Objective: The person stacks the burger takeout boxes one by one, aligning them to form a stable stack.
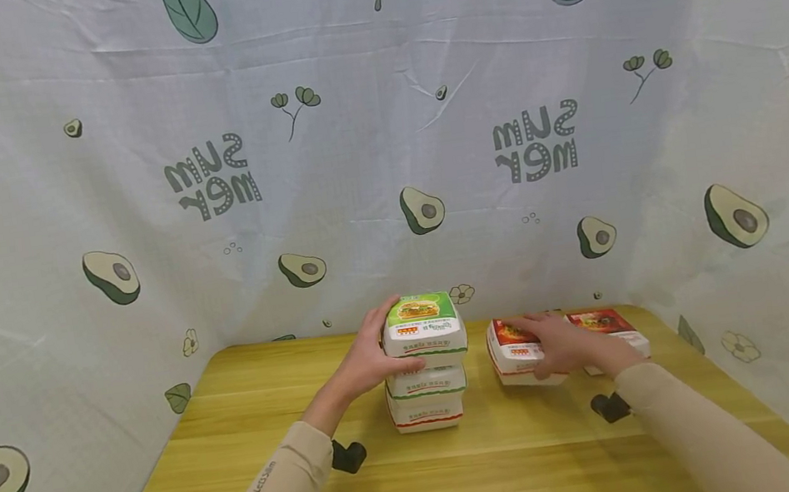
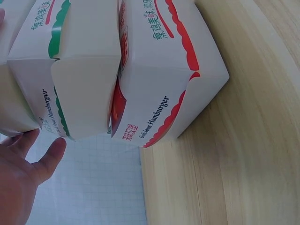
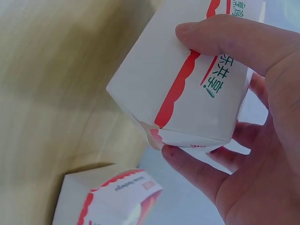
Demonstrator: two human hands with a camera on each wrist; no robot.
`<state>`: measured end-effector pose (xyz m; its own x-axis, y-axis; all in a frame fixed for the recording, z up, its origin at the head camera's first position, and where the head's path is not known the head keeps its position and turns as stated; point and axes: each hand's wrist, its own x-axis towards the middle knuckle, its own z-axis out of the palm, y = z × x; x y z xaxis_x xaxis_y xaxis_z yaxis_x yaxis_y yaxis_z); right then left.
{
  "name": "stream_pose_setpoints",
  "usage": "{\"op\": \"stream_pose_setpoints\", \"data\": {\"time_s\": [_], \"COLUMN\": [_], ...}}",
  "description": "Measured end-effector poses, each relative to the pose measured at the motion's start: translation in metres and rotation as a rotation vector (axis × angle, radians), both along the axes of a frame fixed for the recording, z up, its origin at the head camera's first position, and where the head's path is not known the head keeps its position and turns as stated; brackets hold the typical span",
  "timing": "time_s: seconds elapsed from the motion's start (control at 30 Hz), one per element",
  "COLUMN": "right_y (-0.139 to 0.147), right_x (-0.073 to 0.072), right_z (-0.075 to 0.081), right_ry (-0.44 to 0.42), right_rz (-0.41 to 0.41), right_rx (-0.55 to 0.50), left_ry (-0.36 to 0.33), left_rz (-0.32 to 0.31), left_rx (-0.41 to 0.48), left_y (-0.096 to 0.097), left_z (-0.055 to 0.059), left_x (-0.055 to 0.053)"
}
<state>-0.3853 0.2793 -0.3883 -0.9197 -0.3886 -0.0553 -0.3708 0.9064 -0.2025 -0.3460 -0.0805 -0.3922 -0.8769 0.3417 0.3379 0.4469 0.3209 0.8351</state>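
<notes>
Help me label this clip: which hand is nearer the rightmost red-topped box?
Right. The right hand grips the box beside the rightmost box; the left hand is farther off, holding the green-topped box atop the stack.

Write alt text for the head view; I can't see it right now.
A person's left hand grips a green-topped white cardboard burger box above two stacked white cardboard boxes. The right hand grips a red-topped white cardboard box, with a second red-topped box to its right. Behind the yellowish wooden table hangs a pale sheet printed with avocados.
</notes>
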Motion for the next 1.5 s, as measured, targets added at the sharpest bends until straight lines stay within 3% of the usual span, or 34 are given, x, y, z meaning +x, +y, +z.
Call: {"op": "stream_pose_setpoints", "data": {"time_s": [0.5,0.7,1.5], "right_y": [0.005,0.008,-0.005], "right_x": [0.005,0.005,0.018], "right_z": [0.029,0.04,0.086], "right_ry": [0.017,0.061,0.169], "right_rz": [0.06,0.102,0.148], "right_rx": [-0.072,-0.084,-0.103], "left_ry": [0.009,0.015,0.002], "left_rz": [0.005,-0.003,0.009], "left_rx": [-0.012,-0.011,-0.015], "left_y": [0.0,-0.001,0.001], "left_z": [0.001,0.001,0.0], "left_x": [-0.001,-0.003,-0.002]}}
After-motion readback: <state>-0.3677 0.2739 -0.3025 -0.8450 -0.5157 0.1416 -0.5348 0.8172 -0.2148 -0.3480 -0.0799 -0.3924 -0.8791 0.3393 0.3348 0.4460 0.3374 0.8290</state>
